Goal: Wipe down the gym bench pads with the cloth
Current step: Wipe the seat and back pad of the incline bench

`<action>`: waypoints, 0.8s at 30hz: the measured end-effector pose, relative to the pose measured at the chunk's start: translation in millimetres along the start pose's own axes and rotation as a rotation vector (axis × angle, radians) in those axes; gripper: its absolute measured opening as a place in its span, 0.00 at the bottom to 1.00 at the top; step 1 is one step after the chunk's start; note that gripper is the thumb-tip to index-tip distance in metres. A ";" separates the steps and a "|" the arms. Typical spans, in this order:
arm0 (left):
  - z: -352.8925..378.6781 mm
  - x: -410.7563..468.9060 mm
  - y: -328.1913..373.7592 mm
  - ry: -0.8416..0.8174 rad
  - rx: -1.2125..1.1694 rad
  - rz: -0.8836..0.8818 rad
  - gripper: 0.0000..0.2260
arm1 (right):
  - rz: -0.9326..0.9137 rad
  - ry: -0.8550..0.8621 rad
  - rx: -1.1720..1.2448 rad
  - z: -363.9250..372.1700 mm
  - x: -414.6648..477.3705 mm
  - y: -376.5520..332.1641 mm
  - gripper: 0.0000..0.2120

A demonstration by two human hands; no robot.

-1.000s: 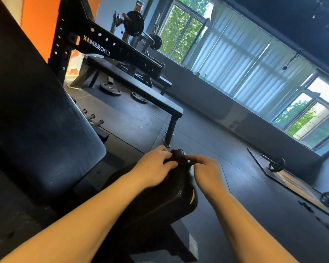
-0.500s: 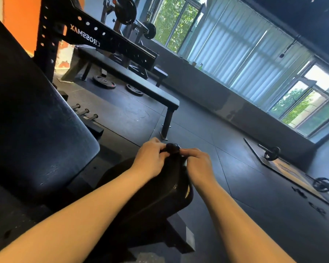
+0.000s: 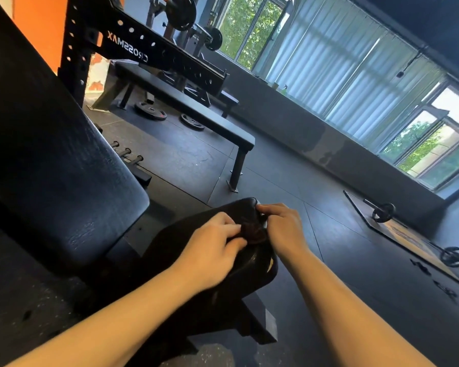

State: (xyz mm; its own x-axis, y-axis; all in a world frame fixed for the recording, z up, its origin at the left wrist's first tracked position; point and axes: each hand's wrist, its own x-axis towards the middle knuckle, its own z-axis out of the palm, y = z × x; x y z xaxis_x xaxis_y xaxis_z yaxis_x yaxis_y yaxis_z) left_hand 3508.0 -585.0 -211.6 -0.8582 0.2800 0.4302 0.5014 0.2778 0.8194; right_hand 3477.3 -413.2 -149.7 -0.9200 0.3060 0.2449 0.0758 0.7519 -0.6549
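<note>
Cloth [image 3: 252,232], dark, bunched: pinched by left hand [image 3: 212,247] and right hand [image 3: 284,227], fingers curled on it; lies atop seat pad [image 3: 175,245]. Likely soft, light, limp; best gathered into a wad. Back pad [image 3: 53,154] stands just beside.

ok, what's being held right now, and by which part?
A dark cloth, bunched on the seat pad. The left hand pinches its left side and the right hand its right side, with the bunched middle between them.
</note>
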 end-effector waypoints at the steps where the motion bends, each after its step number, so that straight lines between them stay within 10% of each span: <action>1: 0.8 -6.4 3.4 0.018 -0.018 0.002 0.06 | 0.008 0.003 0.006 0.5 0.1 -0.3 0.23; 16: 16.1 83.2 -36.7 0.137 0.182 -0.285 0.11 | 0.021 -0.012 0.004 -0.6 -7.2 -2.0 0.23; 24: 2.6 79.2 -20.6 0.039 -0.129 -0.231 0.10 | 0.026 -0.091 0.029 -10.9 -11.2 -9.2 0.21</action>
State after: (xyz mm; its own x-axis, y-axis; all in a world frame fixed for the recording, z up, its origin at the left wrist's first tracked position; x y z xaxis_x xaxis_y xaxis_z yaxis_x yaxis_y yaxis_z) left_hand 3430.0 -566.1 -195.4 -0.9530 0.1866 0.2385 0.2759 0.2101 0.9380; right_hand 3491.1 -417.2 -138.6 -0.9491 0.2697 0.1627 0.0899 0.7269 -0.6808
